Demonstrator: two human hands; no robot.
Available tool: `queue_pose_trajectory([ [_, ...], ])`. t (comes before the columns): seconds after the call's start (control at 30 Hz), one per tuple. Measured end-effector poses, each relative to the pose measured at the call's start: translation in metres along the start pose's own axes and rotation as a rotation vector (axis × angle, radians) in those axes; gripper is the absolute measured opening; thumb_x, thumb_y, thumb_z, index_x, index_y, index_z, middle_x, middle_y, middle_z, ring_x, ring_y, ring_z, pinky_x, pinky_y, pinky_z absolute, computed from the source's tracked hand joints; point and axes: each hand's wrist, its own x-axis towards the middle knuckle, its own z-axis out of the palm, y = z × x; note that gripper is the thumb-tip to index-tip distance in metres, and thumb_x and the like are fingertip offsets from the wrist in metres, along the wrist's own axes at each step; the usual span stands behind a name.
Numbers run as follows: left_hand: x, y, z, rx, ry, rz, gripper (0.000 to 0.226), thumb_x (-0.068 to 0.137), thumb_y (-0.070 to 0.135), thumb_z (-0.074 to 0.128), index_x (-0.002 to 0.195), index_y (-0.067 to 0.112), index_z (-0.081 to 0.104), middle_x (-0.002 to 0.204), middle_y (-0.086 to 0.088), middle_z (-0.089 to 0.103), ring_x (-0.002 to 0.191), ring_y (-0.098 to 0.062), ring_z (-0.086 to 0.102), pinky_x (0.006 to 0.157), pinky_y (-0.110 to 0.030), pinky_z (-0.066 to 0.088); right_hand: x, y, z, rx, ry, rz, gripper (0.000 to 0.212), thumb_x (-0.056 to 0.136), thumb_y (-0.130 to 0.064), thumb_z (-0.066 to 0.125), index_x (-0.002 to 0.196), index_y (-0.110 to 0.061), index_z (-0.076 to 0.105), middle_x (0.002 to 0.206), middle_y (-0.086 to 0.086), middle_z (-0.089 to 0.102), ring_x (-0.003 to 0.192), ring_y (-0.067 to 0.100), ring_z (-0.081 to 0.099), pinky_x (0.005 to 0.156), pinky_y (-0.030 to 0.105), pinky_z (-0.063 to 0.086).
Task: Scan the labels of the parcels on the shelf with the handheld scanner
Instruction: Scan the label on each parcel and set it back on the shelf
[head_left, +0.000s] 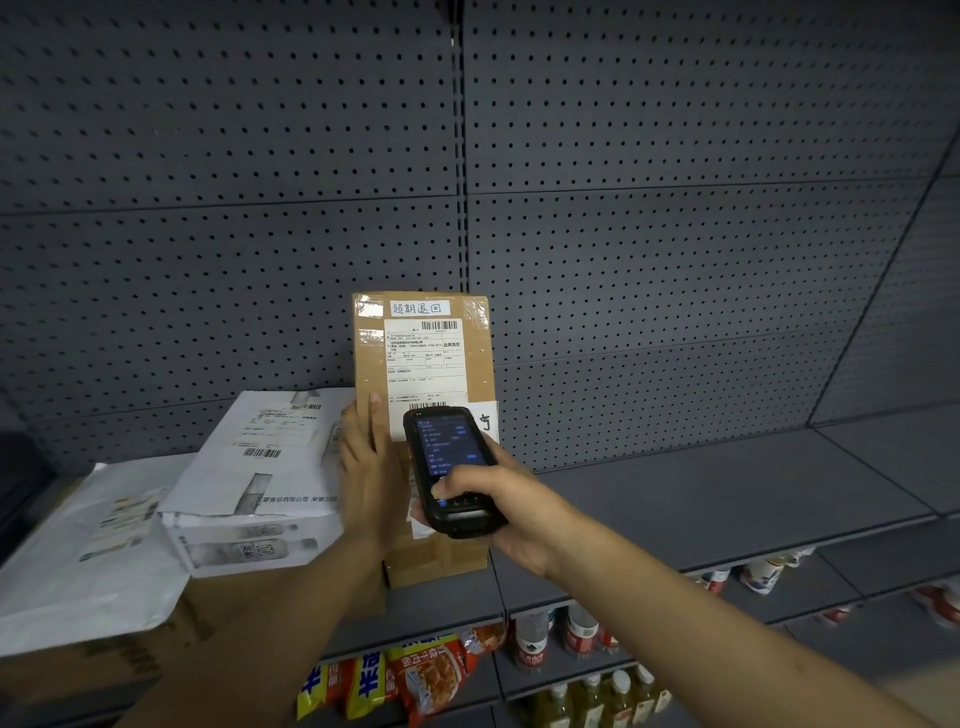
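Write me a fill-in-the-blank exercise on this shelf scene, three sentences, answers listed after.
1. The black handheld scanner is held in the person's ____ hand.
2. The left hand rests with straight fingers against the upright brown ____ parcel.
3. The white plastic mailer bags lie to the ____ of that upright parcel, on the grey metal shelf.

Missing words: right; cardboard; left

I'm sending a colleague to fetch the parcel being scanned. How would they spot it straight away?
On the grey metal shelf before the perforated back panel, look at the left part. The tall brown cardboard box stands upright there, right of the white plastic mailers. It alone is brown and upright, with a handwritten white strip on top.
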Motion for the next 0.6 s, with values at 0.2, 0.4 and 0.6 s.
queue_pose_trajectory([
  [0.2, 0.0002, -0.0018, 0.0012, -0.021, -0.025, -0.002, 0.1, 0.076, 0.018, 0.077, 0.15, 0.005, 0.012, 0.15, -0.028, 0.018, 0.127, -0.043, 0.037, 0.096, -0.049, 0.045, -0.0007, 0.0004, 0.0006, -0.025, 0.004, -0.007, 0.061, 0.073, 0.01, 0.061, 0.13, -0.011, 0.051, 0.1, 0.019, 0.069, 0.082, 0.034, 0.07, 0.071, 0.035, 0.06],
  [0.4, 0.0015, -0.0009, -0.0002, -0.02, -0.023, 0.01, 0.094, 0.078, 0.018, 0.076, 0.148, 0.003, 0.015, 0.146, -0.031, 0.025, 0.122, -0.045, 0.042, 0.092, -0.05, 0.047, 0.0, 0.0019, -0.0014, -0.058, 0.008, 0.003, 0.057, 0.08, 0.014, 0.057, 0.13, -0.011, 0.051, 0.096, 0.017, 0.069, 0.078, 0.031, 0.071, 0.066, 0.032, 0.059],
  [0.6, 0.0021, 0.0009, -0.0011, -0.044, -0.028, 0.012, 0.094, 0.076, 0.017, 0.077, 0.147, 0.001, 0.017, 0.145, -0.033, 0.027, 0.122, -0.045, 0.042, 0.093, -0.049, 0.047, 0.002, 0.0034, -0.0032, -0.069, 0.012, 0.001, 0.057, 0.081, 0.016, 0.056, 0.131, -0.011, 0.051, 0.102, 0.021, 0.066, 0.078, 0.031, 0.07, 0.065, 0.032, 0.059],
])
